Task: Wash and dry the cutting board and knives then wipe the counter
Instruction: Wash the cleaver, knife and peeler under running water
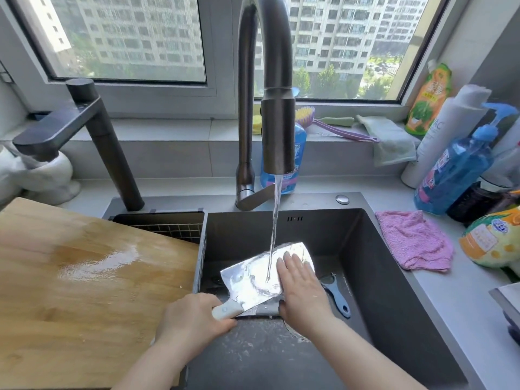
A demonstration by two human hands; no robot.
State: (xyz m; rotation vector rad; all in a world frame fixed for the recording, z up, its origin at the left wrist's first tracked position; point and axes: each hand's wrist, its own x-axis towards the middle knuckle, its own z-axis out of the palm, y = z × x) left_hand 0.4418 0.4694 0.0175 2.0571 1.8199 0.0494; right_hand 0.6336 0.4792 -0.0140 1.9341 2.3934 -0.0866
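A broad steel cleaver point(253, 280) lies flat over the dark sink point(371, 249), and water from the tall faucet point(277, 130) runs onto its blade. My left hand point(191, 322) grips the cleaver's pale handle. My right hand point(302, 291) lies flat on the blade with straight fingers, just right of the water stream. The wooden cutting board point(84, 277) rests at the left over the sink's edge, with a wet patch on its surface.
A blue peeler point(337, 296) lies in the sink, right of my right hand. A pink cloth point(413, 240) sits on the counter at the right, with blue and orange detergent bottles point(453, 170) behind it. A green cloth point(388, 139) and a brush lie on the window sill. A second dark tap point(84, 130) stands at the left.
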